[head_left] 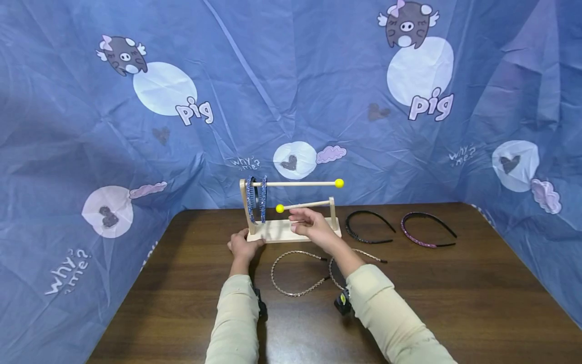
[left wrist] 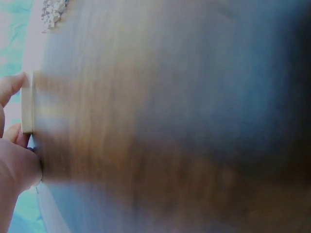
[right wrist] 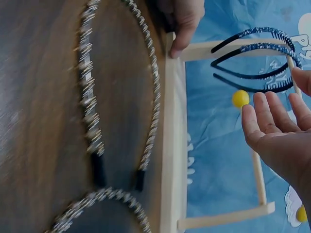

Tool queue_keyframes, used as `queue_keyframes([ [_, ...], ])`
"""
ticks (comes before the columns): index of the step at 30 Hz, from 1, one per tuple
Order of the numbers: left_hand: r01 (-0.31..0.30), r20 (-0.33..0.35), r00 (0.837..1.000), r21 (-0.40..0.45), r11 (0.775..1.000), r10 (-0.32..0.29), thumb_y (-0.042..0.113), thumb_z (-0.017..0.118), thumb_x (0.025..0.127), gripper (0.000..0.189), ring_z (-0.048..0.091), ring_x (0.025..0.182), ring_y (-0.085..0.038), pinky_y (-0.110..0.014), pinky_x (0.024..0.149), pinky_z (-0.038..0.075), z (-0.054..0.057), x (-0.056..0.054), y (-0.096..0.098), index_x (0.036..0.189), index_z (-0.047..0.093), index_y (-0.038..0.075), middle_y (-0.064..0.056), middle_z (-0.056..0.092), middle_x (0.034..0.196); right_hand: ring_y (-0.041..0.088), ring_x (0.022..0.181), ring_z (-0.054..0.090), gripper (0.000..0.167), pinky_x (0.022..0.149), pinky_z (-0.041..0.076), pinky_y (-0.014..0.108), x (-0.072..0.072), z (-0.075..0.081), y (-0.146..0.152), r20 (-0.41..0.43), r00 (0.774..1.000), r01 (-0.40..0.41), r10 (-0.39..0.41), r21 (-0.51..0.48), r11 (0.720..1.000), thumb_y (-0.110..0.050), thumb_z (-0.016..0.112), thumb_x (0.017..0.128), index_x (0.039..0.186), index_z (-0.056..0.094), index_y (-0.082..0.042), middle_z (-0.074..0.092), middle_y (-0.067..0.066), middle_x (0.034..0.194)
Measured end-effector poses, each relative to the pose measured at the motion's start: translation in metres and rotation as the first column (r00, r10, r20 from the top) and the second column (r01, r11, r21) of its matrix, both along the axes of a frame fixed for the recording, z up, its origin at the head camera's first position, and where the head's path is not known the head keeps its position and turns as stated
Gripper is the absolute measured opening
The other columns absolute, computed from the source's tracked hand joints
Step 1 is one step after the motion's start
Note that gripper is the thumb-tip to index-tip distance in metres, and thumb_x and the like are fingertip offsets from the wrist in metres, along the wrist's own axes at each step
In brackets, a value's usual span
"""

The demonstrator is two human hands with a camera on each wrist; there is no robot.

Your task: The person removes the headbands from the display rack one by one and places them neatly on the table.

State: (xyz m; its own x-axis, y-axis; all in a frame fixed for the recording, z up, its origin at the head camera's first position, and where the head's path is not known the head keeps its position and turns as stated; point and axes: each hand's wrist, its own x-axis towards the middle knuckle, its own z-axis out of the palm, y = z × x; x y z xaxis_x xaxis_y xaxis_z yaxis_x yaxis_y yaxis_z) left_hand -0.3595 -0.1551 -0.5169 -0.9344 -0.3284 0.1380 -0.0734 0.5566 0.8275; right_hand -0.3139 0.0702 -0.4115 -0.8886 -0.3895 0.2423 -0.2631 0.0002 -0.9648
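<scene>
On the far side of the brown wooden table (head_left: 182, 293), the left hand (head_left: 244, 246) grips the pale wooden 2-rod stand (head_left: 275, 232) steady; the right hand (head_left: 313, 226), fingers relaxed, empty, should avoid the lower yellow ball (head_left: 279, 208).

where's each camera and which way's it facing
Head: on the head, facing forward and down at the pale wooden stand; left hand, right hand and cream sleeves show.
Left wrist: on that wrist, facing mostly the dark brown wooden table; left hand at left edge.
Right wrist: on that wrist, facing the stand; right hand at right edge, left hand at top.
Head and right wrist share the stand and blue glittery headbands.
</scene>
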Motion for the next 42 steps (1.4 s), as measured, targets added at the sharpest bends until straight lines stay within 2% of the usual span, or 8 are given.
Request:
queue_keyframes([
  [2, -0.002, 0.003, 1.0, 0.001, 1.0, 0.002, 0.014, 0.081, 0.064, 0.065, 0.035, 0.107, -0.043, -0.046, 0.093, 0.025, 0.001, 0.0, -0.001, 0.119, 0.057, -0.009, -0.028, 0.049, 0.115, 0.037, 0.11, 0.052, 0.046, 0.088, 0.045, 0.035, -0.004, 0.001, -0.006, 0.003, 1.0, -0.013, 0.013, -0.021, 1.0, 0.007, 0.057, 0.086, 0.129, 0.043, 0.012, 0.052, 0.03, 0.121],
  [8, -0.004, 0.012, 1.0, 0.011, 1.0, 0.004, 0.013, 0.08, 0.064, 0.063, 0.034, 0.108, -0.044, -0.046, 0.093, 0.026, 0.003, 0.0, 0.0, 0.119, 0.057, -0.008, -0.027, 0.049, 0.115, 0.035, 0.109, 0.054, 0.05, 0.088, 0.046, 0.034, -0.028, -0.012, -0.023, -0.011, 1.0, -0.025, 0.024, -0.053, 0.998, 0.005, 0.06, 0.084, 0.131, 0.042, 0.011, 0.053, 0.026, 0.121],
  [15, -0.013, 0.01, 1.0, 0.028, 1.0, 0.013, 0.012, 0.081, 0.063, 0.063, 0.034, 0.108, -0.045, -0.046, 0.093, 0.028, 0.003, 0.002, 0.001, 0.118, 0.058, -0.009, -0.028, 0.048, 0.114, 0.035, 0.11, 0.053, 0.052, 0.09, 0.044, 0.035, -0.03, -0.005, -0.041, -0.004, 1.0, -0.005, 0.005, 0.025, 1.0, 0.003, 0.062, 0.082, 0.131, 0.045, 0.005, 0.053, 0.025, 0.123],
  [20, -0.01, 0.015, 1.0, 0.034, 0.999, 0.009, 0.012, 0.081, 0.064, 0.063, 0.034, 0.109, -0.044, -0.046, 0.093, 0.028, 0.005, 0.002, -0.001, 0.119, 0.058, -0.008, -0.027, 0.048, 0.115, 0.038, 0.114, 0.049, 0.059, 0.094, 0.04, 0.036, -0.036, -0.002, -0.053, 0.001, 1.0, -0.018, 0.018, 0.055, 0.998, 0.005, 0.06, 0.081, 0.135, 0.039, 0.007, 0.048, 0.028, 0.128],
  [27, -0.008, 0.008, 1.0, 0.045, 0.999, 0.008, 0.011, 0.08, 0.063, 0.063, 0.033, 0.108, -0.044, -0.046, 0.092, 0.028, 0.003, 0.002, 0.0, 0.118, 0.058, -0.008, -0.027, 0.048, 0.115, 0.036, 0.12, 0.045, 0.068, 0.097, 0.037, 0.039, -0.038, -0.002, -0.065, 0.081, 0.996, -0.043, 0.041, 0.017, 0.999, 0.007, 0.057, 0.082, 0.143, 0.026, 0.004, 0.045, 0.029, 0.131],
  [31, -0.015, 0.001, 1.0, 0.049, 0.999, 0.015, 0.011, 0.081, 0.061, 0.062, 0.033, 0.108, -0.044, -0.046, 0.092, 0.029, 0.002, 0.002, 0.001, 0.117, 0.059, -0.008, -0.027, 0.049, 0.114, 0.032, 0.112, 0.052, 0.064, 0.095, 0.04, 0.038, -0.038, -0.003, -0.068, 0.099, 0.995, -0.012, 0.012, -0.004, 1.0, 0.006, 0.058, 0.083, 0.141, 0.03, 0.004, 0.053, 0.029, 0.121],
  [35, -0.019, -0.003, 1.0, 0.045, 0.999, 0.019, 0.011, 0.081, 0.061, 0.063, 0.034, 0.107, -0.043, -0.045, 0.091, 0.029, 0.002, 0.002, 0.0, 0.117, 0.06, -0.007, -0.026, 0.049, 0.113, 0.027, 0.099, 0.058, 0.051, 0.084, 0.045, 0.032, -0.04, -0.004, -0.068, 0.101, 0.994, 0.036, -0.033, -0.021, 0.999, 0.007, 0.058, 0.082, 0.131, 0.043, 0.008, 0.06, 0.025, 0.109],
  [42, -0.022, -0.011, 1.0, 0.054, 0.998, 0.023, 0.01, 0.081, 0.06, 0.062, 0.034, 0.107, -0.043, -0.045, 0.092, 0.029, 0.002, 0.002, 0.001, 0.116, 0.06, -0.008, -0.026, 0.049, 0.112, 0.013, 0.079, 0.056, 0.036, 0.068, 0.046, 0.024, -0.042, -0.003, -0.067, 0.055, 0.989, 0.138, -0.138, -0.003, 0.99, 0.006, 0.063, 0.081, 0.116, 0.056, 0.009, 0.063, 0.015, 0.092],
])
